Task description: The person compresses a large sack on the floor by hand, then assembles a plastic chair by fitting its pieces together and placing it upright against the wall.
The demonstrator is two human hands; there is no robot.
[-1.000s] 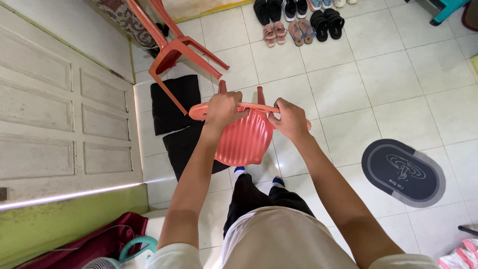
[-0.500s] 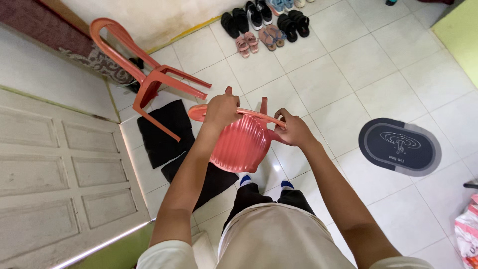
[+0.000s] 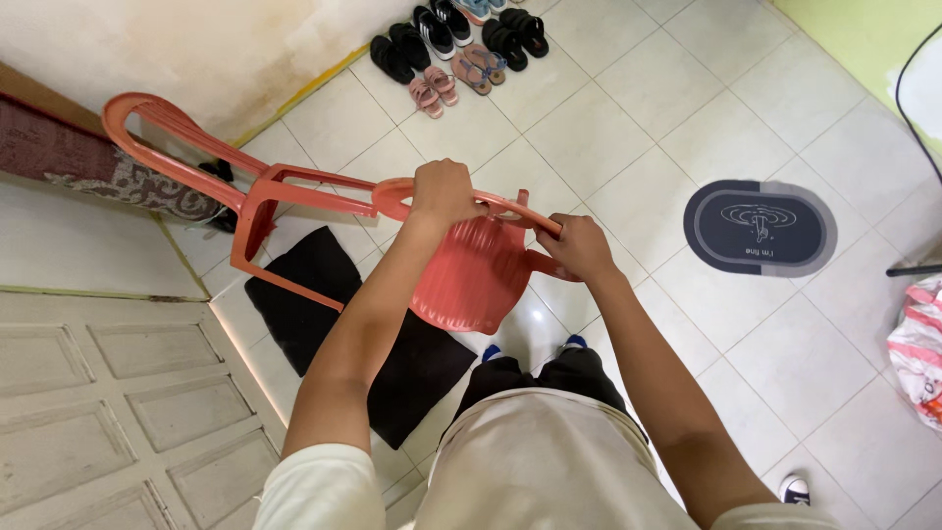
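Both hands grip the red chair's (image 3: pixel 471 270) rim, left hand (image 3: pixel 444 193) up top and right hand (image 3: pixel 579 245) nearer the body, so it hangs off the floor (image 3: pixel 628 108).

the view has swung right, bringing more of the shoes (image 3: pixel 459 41) into sight.

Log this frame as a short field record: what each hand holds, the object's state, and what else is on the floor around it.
left hand: grips the top rim of the red plastic chair
right hand: grips the same rim, further right
chair state: lifted, seat hanging below the hands
nearby chair: second red chair tilted against the wall
floor: black mat, oval dark mat, row of shoes, white tiles
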